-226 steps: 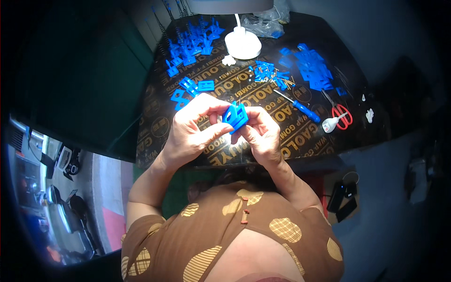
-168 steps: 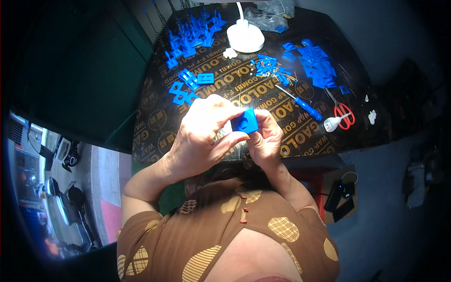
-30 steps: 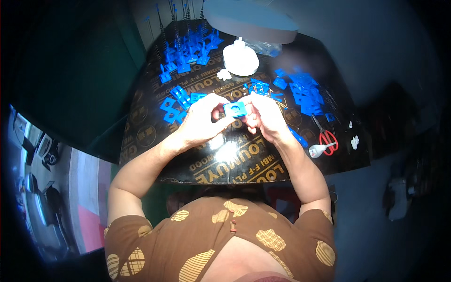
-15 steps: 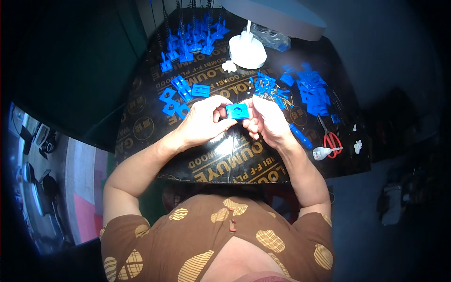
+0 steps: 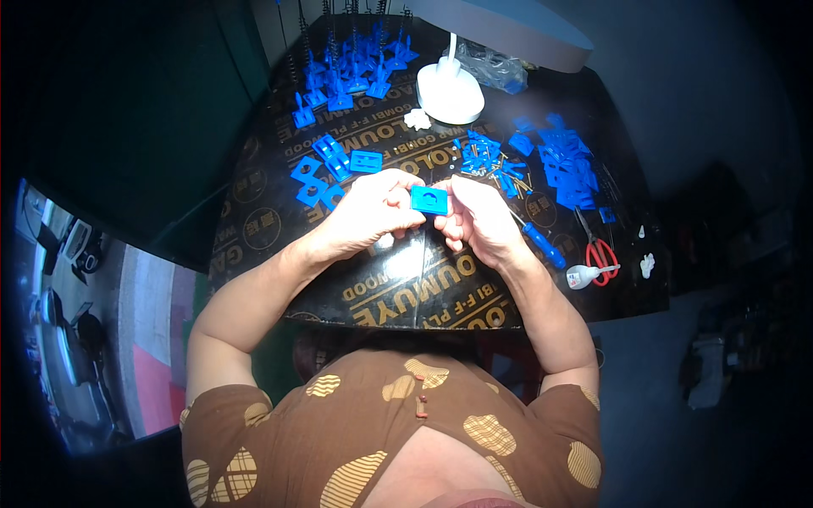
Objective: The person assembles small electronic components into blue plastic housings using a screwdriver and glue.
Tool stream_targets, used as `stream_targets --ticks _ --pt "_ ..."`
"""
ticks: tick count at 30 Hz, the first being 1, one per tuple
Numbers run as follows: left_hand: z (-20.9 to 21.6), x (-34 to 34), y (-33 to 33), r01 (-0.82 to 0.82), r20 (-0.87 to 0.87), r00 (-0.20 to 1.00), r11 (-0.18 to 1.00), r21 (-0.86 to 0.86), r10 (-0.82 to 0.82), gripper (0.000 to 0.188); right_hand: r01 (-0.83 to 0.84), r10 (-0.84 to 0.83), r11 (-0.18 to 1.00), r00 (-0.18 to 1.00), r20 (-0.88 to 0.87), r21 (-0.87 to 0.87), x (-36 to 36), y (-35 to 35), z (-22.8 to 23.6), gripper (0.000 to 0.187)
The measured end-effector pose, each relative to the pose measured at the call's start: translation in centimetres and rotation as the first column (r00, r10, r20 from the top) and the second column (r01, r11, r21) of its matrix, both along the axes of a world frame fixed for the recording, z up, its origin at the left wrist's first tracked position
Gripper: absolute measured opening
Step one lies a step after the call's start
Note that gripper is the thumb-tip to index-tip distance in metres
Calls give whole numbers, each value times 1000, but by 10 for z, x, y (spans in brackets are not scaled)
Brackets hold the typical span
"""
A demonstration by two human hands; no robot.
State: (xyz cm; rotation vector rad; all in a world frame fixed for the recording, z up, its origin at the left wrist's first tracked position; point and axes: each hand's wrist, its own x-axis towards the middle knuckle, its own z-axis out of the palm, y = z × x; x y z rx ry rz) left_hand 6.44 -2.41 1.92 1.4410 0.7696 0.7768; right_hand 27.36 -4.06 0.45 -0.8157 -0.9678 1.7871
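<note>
Both of my hands hold one small square blue plastic part point(image 5: 429, 200) above the middle of the dark printed board point(image 5: 398, 288). My left hand point(image 5: 368, 212) pinches its left edge with thumb and fingers. My right hand point(image 5: 476, 218) grips its right edge. The flat face of the part points up toward me, with a curved slot in it.
Flat blue plates point(image 5: 332, 162) lie left of my hands. Several upright blue pieces point(image 5: 347, 76) stand at the back. A white lamp base point(image 5: 450, 91), a pile of small blue parts with pins point(image 5: 484, 157), more blue parts point(image 5: 566, 161), a blue-handled screwdriver point(image 5: 542, 245), red scissors point(image 5: 600, 251) and a glue bottle point(image 5: 583, 274) lie to the right.
My hands went from near my chest out over the board with the blue part. The part has been turned so its flat face points up.
</note>
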Motion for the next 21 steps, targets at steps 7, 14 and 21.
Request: stream_targets --ticks 7,14,21 --pt "2 -2 1 50 119 992 995 -88 -40 36 25 -26 1000 999 40 14 0 0 -2 32" --pt "2 -1 4 58 195 981 976 -211 -16 31 37 -46 996 994 103 82 1 1 -3 31" --pt "-12 -6 12 84 238 971 968 -238 -25 34 37 -53 995 984 172 95 4 0 -2 37"
